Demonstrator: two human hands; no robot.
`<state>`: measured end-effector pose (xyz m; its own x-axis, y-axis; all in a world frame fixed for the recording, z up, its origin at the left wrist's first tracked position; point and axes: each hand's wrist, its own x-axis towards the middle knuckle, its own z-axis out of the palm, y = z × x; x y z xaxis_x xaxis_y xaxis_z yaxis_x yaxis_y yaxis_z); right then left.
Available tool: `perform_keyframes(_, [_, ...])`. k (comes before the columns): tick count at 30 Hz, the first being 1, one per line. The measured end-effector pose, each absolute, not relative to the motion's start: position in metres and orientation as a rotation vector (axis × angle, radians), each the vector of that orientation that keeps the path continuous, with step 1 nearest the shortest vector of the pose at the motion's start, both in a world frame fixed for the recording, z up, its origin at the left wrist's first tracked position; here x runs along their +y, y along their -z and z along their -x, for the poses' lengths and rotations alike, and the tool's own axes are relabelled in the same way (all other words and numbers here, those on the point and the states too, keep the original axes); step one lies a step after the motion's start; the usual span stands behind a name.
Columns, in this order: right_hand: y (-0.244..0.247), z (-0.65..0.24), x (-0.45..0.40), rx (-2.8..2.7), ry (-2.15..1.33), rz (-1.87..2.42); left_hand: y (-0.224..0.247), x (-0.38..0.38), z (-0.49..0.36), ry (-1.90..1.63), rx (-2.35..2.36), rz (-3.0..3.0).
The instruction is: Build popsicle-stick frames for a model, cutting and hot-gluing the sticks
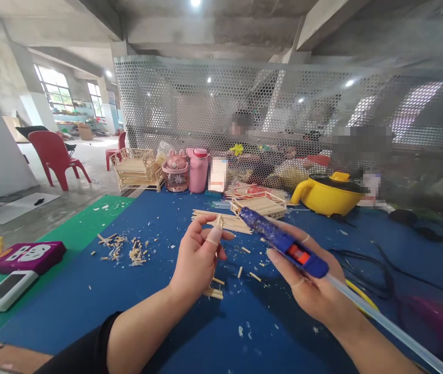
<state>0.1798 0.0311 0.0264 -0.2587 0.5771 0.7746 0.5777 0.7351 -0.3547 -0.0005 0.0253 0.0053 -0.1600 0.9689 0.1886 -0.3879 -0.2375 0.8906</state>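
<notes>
My right hand [315, 280] is wrapped round a blue hot glue gun [279, 234], its nozzle pointing up and left toward my other hand. A long translucent glue stick [385, 324] runs out of the gun's back end. My left hand [202, 252] pinches a small wooden stick [220, 220] between thumb and fingers, a little left of the nozzle. Below that hand more joined sticks [214, 293] show; whether they belong to the held piece I cannot tell. Behind both hands lie a bundle of thin sticks [229, 222] and a small stick-built frame [264, 205].
Cut stick pieces [138, 252] lie in piles on the blue table [128, 306]. A purple power strip [30, 257] and white device [7, 296] are left. A stick-built model [138, 171], pink bottle [198, 171] and yellow pot [328, 195] stand before the perforated screen [190, 104]. Black cables lie right.
</notes>
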Motion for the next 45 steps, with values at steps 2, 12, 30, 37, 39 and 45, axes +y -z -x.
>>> perform_keyframes(2, [-0.017, -0.179, 0.028, -1.981, -0.038, 0.852, -0.005, 0.025, 0.000, -1.613, 0.881, -0.994])
perform_keyframes(12, [-0.007, -0.184, 0.032, -2.021, -0.015, 0.898, -0.006, 0.026, 0.001, -1.609, 0.938, -0.990])
perform_keyframes(30, [-0.012, -0.182, 0.029, -2.069, 0.143, 0.837, -0.007, 0.024, 0.003, -1.599, 0.960, -1.002])
perform_keyframes(37, [-0.013, -0.186, 0.029, -2.068, 0.154, 0.785, -0.009, 0.021, 0.004, -1.627, 0.966, -0.997])
perform_keyframes(39, [-0.013, -0.187, 0.029, -2.070, 0.168, 0.768, -0.008, 0.021, 0.004, -1.631, 0.961, -0.996])
perform_keyframes(45, [-0.013, -0.189, 0.030, -2.060, 0.178, 0.758, -0.008, 0.025, 0.005, -1.655, 0.936, -1.009])
